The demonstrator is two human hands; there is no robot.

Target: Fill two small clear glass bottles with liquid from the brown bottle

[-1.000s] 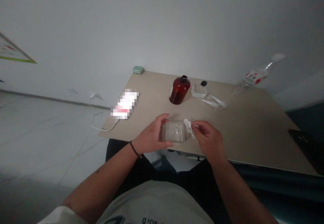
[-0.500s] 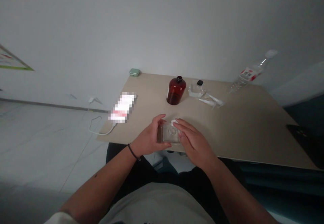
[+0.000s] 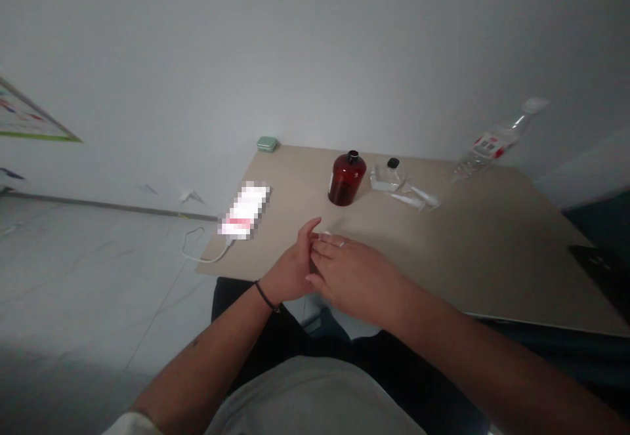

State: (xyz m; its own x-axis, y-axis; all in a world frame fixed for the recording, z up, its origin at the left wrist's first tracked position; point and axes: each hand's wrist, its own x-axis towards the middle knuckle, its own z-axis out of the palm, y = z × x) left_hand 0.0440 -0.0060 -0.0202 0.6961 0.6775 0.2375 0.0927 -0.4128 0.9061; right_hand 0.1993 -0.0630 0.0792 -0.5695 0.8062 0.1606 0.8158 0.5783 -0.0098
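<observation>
My left hand is curled at the front of the beige table, its fingers pointing up and inward. My right hand lies over it and hides most of a clear plastic case. Only a thin sliver of the case shows between my hands. A small white scrap peeks out just beyond my right fingertips. I cannot see whether my right fingers pinch it.
Further back stand an amber bottle with a black cap and a clear black-capped container beside white wrappers. A pixelated phone with a white cable lies left. A plastic water bottle lies beyond the far right corner.
My right hand has slid left and down over my left hand, now covering the case and most of the white scrap. The view has shifted slightly.
</observation>
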